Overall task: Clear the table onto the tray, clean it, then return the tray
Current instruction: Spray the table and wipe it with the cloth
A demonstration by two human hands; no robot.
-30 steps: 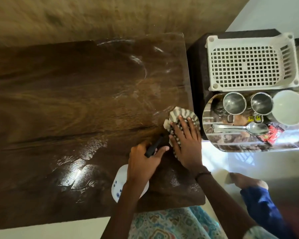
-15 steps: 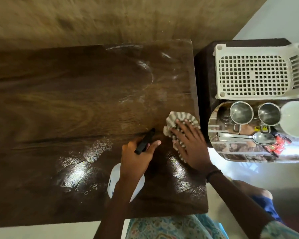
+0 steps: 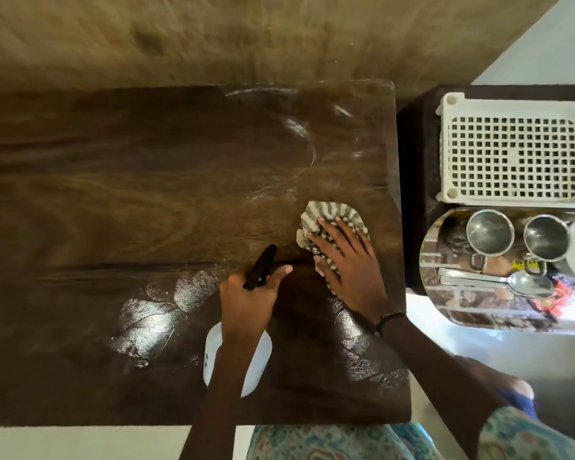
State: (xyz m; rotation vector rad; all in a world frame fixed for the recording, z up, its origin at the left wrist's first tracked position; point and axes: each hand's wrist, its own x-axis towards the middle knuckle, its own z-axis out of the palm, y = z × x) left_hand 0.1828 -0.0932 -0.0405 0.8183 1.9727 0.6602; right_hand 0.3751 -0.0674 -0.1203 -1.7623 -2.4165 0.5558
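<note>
Two steel cups [image 3: 490,231], spoon [image 3: 498,282], perhaps wrappers [image 3: 560,290]

Dark brown wood-grain table [image 3: 113,194]; grey-cream striped cloth [image 3: 326,215]; white bottle [image 3: 259,360], black nozzle [image 3: 259,267]; silver tray [image 3: 445,313].

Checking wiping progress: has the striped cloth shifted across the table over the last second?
Yes. The striped cloth, pressed under the right hand, has slid left, away from the right edge of the table that it reached before.

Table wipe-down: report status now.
Left hand grips spray bottle. Right hand flat on striped cloth, table wet. Nothing in the way.
</note>
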